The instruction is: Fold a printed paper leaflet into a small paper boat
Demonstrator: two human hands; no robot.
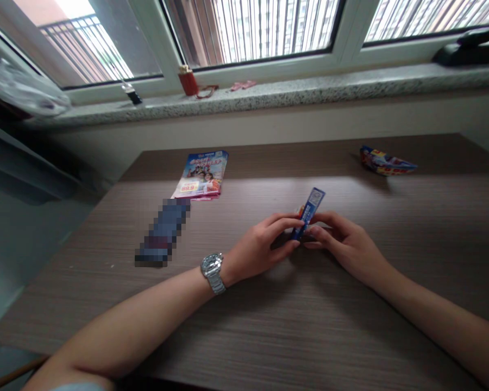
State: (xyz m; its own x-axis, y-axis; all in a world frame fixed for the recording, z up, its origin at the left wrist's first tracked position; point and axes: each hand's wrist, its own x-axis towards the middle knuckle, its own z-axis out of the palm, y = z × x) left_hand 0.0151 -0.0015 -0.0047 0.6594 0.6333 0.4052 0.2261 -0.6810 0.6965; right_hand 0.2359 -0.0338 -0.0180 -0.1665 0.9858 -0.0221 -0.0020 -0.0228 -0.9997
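A narrow folded blue paper (309, 210) with a QR code at its upper end tilts up between both hands above the table's middle. My left hand (264, 244), with a silver watch (212, 267) on the wrist, pinches the paper from the left with thumb and fingers. From the right, my right hand (348, 244) has its curled fingers and thumb on the paper's other side. Part of the paper is hidden behind the fingers.
A stack of printed leaflets (204, 175) lies at the back left, with a pixelated dark flat object (163, 233) nearer. At the back right is a folded printed paper (385, 163). A red object (188, 81) stands on the stone windowsill (293, 92).
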